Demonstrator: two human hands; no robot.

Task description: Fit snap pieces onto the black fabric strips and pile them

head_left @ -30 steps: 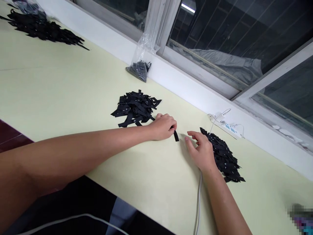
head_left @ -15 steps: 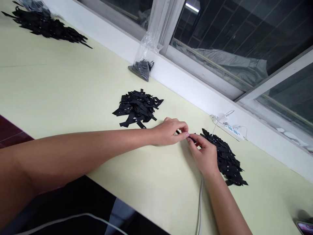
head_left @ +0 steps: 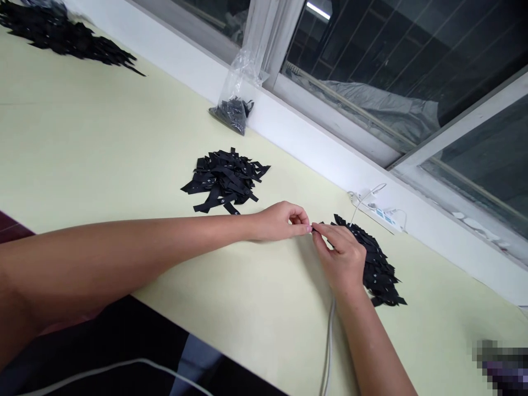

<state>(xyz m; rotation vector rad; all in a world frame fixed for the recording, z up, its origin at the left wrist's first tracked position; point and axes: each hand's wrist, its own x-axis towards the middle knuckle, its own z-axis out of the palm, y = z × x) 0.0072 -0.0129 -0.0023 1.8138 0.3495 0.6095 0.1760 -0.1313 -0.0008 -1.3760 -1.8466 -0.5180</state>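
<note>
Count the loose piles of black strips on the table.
3: a middle pile in front of the clear bag, a right pile partly behind the right hand, and a far-left pile cut by the picture's edge. Others may be hidden.

Since a second ago, we are bringing our left hand (head_left: pixel 282 223) and right hand (head_left: pixel 344 258) together, so their fingertips are meeting where a gap was separating them. Our right grip, standing loose then, is now pinching a black strip (head_left: pixel 314 229). We are covering most of that strip, which was dangling from our left fingers; only a small dark bit is showing now. Our view is shifting slightly too: the far pile of strips (head_left: pixel 70 41) is sitting farther left than half a second ago.
</note>
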